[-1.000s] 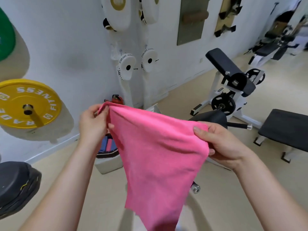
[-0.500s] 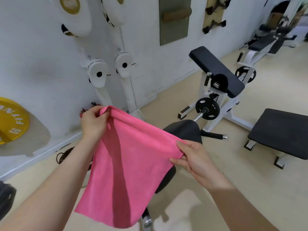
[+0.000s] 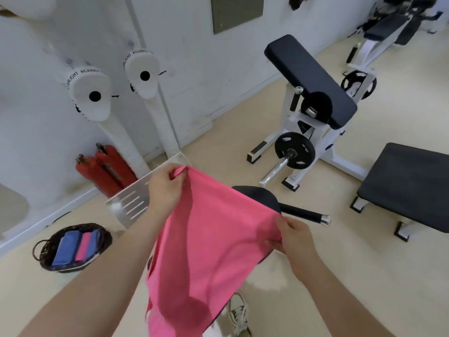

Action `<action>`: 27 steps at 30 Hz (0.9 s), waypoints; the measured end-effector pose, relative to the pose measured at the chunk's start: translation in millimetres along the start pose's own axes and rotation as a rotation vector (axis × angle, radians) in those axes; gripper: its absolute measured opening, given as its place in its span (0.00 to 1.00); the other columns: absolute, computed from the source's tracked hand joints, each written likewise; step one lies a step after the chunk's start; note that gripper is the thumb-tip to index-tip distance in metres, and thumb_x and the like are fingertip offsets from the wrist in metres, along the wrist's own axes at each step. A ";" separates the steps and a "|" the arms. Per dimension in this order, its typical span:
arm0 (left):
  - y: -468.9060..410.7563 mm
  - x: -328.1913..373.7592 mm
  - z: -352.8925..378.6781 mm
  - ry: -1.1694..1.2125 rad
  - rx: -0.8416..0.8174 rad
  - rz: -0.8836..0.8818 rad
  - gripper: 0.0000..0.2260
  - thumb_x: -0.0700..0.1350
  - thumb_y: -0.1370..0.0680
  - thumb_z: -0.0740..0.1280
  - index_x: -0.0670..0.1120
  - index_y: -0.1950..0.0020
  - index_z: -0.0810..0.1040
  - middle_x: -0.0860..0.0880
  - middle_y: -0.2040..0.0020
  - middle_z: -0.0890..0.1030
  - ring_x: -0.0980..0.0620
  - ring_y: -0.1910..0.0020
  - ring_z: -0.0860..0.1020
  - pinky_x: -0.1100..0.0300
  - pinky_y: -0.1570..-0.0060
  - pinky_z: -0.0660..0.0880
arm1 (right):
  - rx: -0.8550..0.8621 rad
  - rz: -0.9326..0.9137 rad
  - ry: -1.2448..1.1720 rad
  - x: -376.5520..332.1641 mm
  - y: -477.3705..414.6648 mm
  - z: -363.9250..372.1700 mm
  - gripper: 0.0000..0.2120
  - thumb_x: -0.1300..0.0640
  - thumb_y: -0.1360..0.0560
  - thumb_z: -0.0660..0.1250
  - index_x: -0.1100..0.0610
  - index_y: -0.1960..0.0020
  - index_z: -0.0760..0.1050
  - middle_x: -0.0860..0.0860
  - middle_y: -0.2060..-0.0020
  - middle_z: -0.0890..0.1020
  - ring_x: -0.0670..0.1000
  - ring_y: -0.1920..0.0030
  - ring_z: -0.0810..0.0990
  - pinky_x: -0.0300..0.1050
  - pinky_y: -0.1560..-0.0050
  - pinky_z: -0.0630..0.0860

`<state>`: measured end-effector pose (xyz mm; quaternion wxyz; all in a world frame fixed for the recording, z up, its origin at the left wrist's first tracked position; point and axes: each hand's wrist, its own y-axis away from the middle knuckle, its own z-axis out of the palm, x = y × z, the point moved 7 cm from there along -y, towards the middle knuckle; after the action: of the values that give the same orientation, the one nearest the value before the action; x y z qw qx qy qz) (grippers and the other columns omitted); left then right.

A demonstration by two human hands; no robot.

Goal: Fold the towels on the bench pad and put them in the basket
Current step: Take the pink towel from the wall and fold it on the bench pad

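Pinching top-edge corners of pink towel (image 3: 209,239): left grip (image 3: 165,188) mid-frame, right grip (image 3: 295,242) right of centre. Lower edge hanging free above floor (image 3: 315,300); basket (image 3: 47,261) lower left, well apart.

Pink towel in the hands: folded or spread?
Spread: the pink towel hangs open, left hand and right hand pinching its upper corners.

Hands (image 3: 165,188) (image 3: 295,242) x2, unfolded towel (image 3: 213,244) x1

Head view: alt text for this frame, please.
The left hand and right hand pinch the top corners of a pink towel, which hangs loose in front of a black bench pad. On the floor at left, a woven basket holds folded blue and pink towels.
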<state>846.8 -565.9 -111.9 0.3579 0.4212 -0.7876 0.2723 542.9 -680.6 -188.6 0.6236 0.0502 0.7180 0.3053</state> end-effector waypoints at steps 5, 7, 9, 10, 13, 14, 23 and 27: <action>-49.0 -31.4 94.3 -0.082 -0.151 -0.058 0.06 0.44 0.22 0.63 0.47 0.56 0.79 0.50 0.62 0.79 0.48 0.60 0.76 0.57 0.62 0.66 | 0.187 0.044 0.155 9.3 -80.7 -10.2 0.12 0.58 0.23 0.63 0.61 0.62 0.78 0.51 0.71 0.73 0.53 0.66 0.73 0.62 0.57 0.81; -60.8 -39.0 127.4 -0.126 -0.216 -0.079 0.08 0.45 0.20 0.61 0.46 0.54 0.79 0.50 0.61 0.78 0.50 0.60 0.75 0.59 0.63 0.63 | 0.234 0.066 0.203 10.9 -106.6 -14.3 0.12 0.59 0.23 0.62 0.61 0.63 0.78 0.51 0.72 0.73 0.54 0.67 0.73 0.62 0.57 0.81; -70.1 -47.6 156.7 -0.145 -0.260 -0.111 0.09 0.45 0.20 0.60 0.44 0.51 0.79 0.49 0.58 0.80 0.51 0.59 0.74 0.60 0.61 0.63 | 0.275 0.098 0.224 14.2 -129.8 -19.4 0.12 0.60 0.23 0.61 0.66 0.60 0.77 0.54 0.71 0.72 0.54 0.69 0.73 0.59 0.59 0.82; -74.7 -52.6 171.0 -0.147 -0.275 -0.128 0.09 0.46 0.20 0.61 0.44 0.51 0.80 0.49 0.57 0.80 0.51 0.59 0.74 0.60 0.60 0.64 | 0.287 0.115 0.239 17.7 -142.1 -22.7 0.13 0.60 0.23 0.60 0.68 0.59 0.77 0.55 0.71 0.72 0.53 0.70 0.73 0.57 0.61 0.82; -83.4 -66.3 207.0 -0.166 -0.327 -0.175 0.08 0.48 0.20 0.61 0.47 0.54 0.79 0.50 0.60 0.79 0.50 0.58 0.75 0.60 0.60 0.65 | 0.332 0.112 0.310 24.6 -172.8 -33.4 0.13 0.57 0.25 0.60 0.65 0.62 0.76 0.54 0.75 0.72 0.53 0.74 0.73 0.61 0.61 0.81; -86.0 -69.7 218.1 -0.190 -0.344 -0.189 0.09 0.49 0.20 0.61 0.49 0.55 0.78 0.50 0.61 0.78 0.49 0.58 0.76 0.59 0.60 0.65 | 0.341 0.099 0.332 28.1 -182.5 -36.9 0.14 0.55 0.27 0.60 0.66 0.63 0.75 0.54 0.75 0.71 0.53 0.74 0.71 0.64 0.61 0.79; -104.9 -73.4 288.1 -0.311 -0.370 -0.244 0.06 0.51 0.21 0.61 0.51 0.55 0.74 0.49 0.54 0.79 0.47 0.54 0.76 0.58 0.56 0.68 | 0.339 0.043 0.521 37.1 -231.9 -61.3 0.16 0.54 0.28 0.58 0.58 0.73 0.63 0.53 0.78 0.65 0.58 0.75 0.69 0.60 0.69 0.75; -106.0 -59.0 307.8 -0.248 -0.373 -0.224 0.06 0.49 0.21 0.62 0.50 0.48 0.77 0.49 0.50 0.80 0.48 0.49 0.78 0.61 0.53 0.66 | 0.324 0.074 0.572 33.2 -241.3 -73.3 0.16 0.53 0.28 0.57 0.59 0.71 0.67 0.54 0.77 0.72 0.63 0.70 0.78 0.54 0.66 0.77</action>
<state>857.8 -815.7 -328.5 0.3576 0.4628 -0.8107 0.0272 542.3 -888.2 -335.5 0.3689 0.0870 0.9009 0.2113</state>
